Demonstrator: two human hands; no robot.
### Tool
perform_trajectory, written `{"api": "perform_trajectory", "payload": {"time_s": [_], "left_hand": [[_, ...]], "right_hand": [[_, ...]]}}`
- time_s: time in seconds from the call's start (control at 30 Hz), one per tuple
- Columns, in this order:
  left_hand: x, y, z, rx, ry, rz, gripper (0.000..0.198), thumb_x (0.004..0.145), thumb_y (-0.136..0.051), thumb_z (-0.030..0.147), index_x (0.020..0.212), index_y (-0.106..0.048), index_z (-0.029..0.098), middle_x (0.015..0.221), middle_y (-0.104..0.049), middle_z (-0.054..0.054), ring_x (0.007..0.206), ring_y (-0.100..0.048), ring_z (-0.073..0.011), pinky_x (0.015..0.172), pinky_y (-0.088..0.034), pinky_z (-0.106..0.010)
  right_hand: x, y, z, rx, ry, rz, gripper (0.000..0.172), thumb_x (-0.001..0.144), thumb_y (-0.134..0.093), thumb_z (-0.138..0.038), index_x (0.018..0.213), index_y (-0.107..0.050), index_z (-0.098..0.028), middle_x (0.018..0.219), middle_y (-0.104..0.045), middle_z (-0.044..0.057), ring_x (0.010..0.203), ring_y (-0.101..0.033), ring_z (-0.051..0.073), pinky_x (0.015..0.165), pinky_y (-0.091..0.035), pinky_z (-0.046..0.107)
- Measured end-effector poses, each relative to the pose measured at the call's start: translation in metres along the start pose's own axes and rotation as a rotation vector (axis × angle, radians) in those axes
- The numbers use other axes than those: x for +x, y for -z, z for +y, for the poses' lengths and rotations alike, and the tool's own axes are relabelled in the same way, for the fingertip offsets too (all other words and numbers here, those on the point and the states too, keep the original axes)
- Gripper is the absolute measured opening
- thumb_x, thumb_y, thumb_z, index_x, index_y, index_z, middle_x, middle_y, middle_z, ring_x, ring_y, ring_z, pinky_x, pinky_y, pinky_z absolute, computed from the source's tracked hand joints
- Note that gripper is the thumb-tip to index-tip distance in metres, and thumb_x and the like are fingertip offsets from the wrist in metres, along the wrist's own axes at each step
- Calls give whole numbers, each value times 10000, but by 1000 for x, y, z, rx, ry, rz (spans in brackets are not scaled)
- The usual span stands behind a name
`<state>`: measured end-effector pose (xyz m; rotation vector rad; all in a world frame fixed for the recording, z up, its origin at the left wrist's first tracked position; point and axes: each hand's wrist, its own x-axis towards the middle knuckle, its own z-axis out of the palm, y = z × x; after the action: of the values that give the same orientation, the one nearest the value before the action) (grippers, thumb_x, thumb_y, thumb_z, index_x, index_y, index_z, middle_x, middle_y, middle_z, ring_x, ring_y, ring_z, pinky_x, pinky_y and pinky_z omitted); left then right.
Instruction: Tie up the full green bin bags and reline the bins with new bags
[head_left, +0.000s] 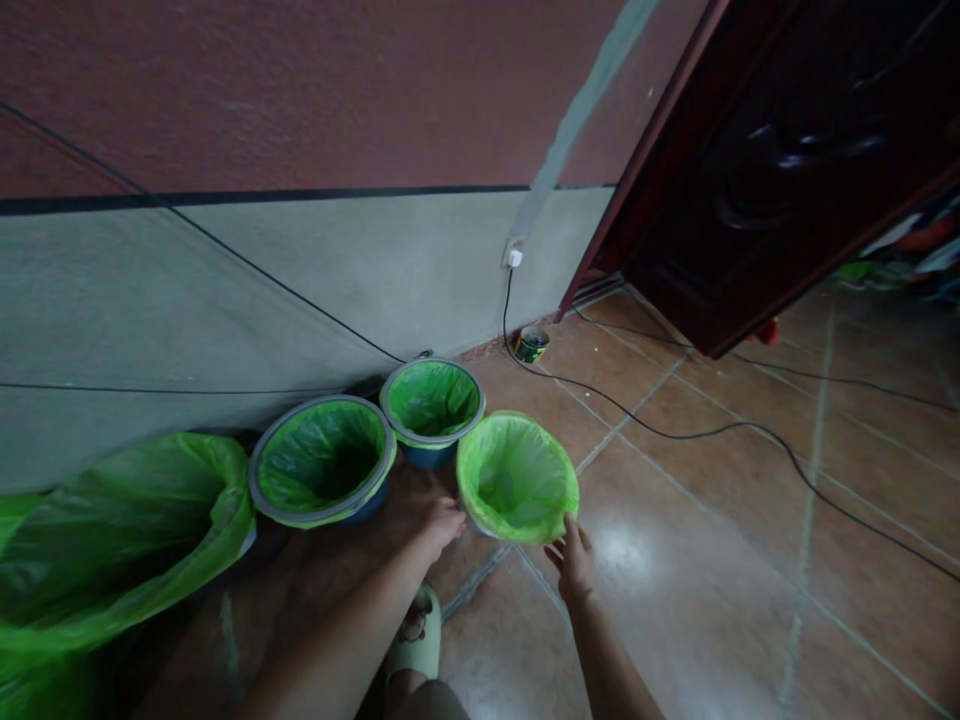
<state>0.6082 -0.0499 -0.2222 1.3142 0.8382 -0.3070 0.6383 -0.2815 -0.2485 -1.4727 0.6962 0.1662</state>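
Note:
A small trash bin with a light green bin liner (517, 480) folded over its rim stands on the tiled floor in front of me. My left hand (444, 527) is closed at the bin's left side, its fingers curled against the liner's edge. At the near right, my right hand (576, 565) has its thumb over the rim and its fingers below, gripping the liner's fold. Touching or nearly touching this bin at the back left is a lined bin with a grey ring (433, 400). Another lined bin with a grey ring (322, 460) stands farther left.
A large green-lined container (142, 530) fills the lower left. An open tin can (532, 346) sits by the wall beneath a white plug (514, 258). A black cable (675, 436) crosses the floor on the right. The dark red door (757, 170) stands ajar. A slippered foot (417, 635) is below.

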Motion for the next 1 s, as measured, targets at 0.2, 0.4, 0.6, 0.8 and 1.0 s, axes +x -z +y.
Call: {"api": "perform_trajectory", "payload": {"time_s": [0.2, 0.4, 0.6, 0.8, 1.0], "left_hand": [[-56, 61, -24, 48, 107, 69, 133, 770, -638, 158, 869, -549, 162, 613, -614, 19, 576, -619, -143, 633, -475, -263], [-128, 171, -40, -11, 155, 208, 275, 690, -764, 272, 871, -590, 159, 655, -676, -10, 623, -662, -171, 672, -513, -289], [-245, 268, -36, -326, -94, 356, 337, 690, -780, 281, 979, -667, 150, 875, -753, -82, 782, -701, -187, 744, -543, -276], [-355, 324, -91, -728, -205, 658, 251, 703, -751, 171, 930, -666, 107, 849, -736, -113, 784, -701, -192, 788, -549, -295], [-411, 369, -174, -894, -163, 843, 131, 778, -666, 155, 892, -641, 95, 803, -708, -99, 719, -679, -182, 697, -542, -271]], "right_hand": [[-46, 12, 31, 12, -139, -76, 755, 588, -687, -736, 1098, -574, -191, 1140, -630, 107, 928, -660, 235, 719, -542, 335], [-85, -17, 34, 22, -270, -206, 467, 714, -691, -550, 969, -587, -173, 931, -684, 79, 719, -643, 150, 636, -516, 262], [-151, -37, 66, -51, -353, -491, 343, 665, -739, -369, 911, -596, -177, 750, -697, 23, 563, -609, 110, 557, -486, 219], [-189, -65, 86, -313, -391, -677, 292, 629, -702, -339, 871, -623, -195, 735, -709, 28, 674, -684, 173, 600, -532, 247], [-258, -139, 66, -406, -316, -903, 365, 623, -764, -274, 949, -621, -197, 784, -723, 1, 583, -646, 116, 545, -517, 208]]}}
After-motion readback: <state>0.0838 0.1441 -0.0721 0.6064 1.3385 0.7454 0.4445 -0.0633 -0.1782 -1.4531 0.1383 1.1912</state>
